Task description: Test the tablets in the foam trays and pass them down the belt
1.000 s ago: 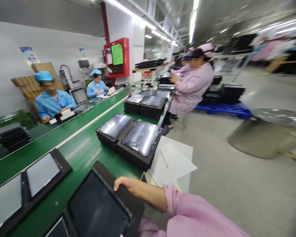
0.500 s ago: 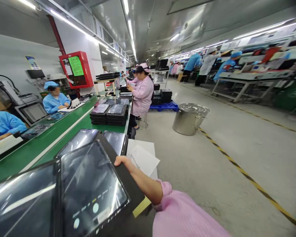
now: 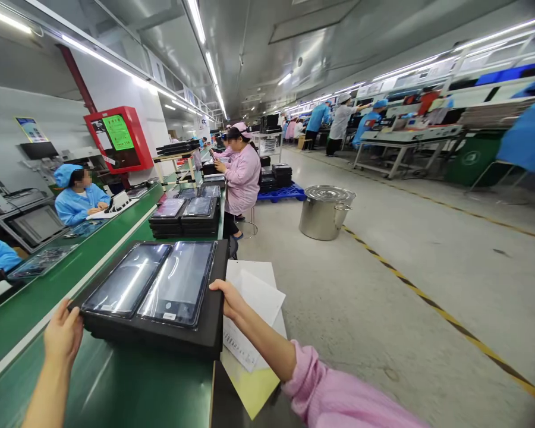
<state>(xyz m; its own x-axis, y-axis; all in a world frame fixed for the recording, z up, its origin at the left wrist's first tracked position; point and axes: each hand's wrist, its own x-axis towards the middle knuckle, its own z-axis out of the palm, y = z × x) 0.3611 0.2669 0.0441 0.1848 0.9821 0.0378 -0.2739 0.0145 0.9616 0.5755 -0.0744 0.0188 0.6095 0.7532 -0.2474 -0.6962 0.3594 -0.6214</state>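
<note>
A black foam tray point(image 3: 160, 334) with two film-covered tablets lying side by side is in front of me on the green bench. The left tablet point(image 3: 127, 279) has a dark, shiny screen; the right tablet point(image 3: 178, 282) carries a small white label near its lower edge. My left hand point(image 3: 63, 333) grips the tray's near left corner, thumb and fingers closed on the edge. At the right edge my right hand point(image 3: 229, 297) holds on, thumb on top and fingers hidden below. More black layers show beneath the tray.
Further along the bench stand stacked trays of tablets point(image 3: 182, 223). White papers point(image 3: 258, 297) and a yellow sheet point(image 3: 253, 386) lie at the bench's right side. A co-worker in pink point(image 3: 243, 172) sits ahead. A lidded steel pot point(image 3: 325, 214) stands on the floor.
The tray with two tablets has gone from close in front of me, tilted, down onto the stack on the bench. My left hand has come into view at its left corner.
</note>
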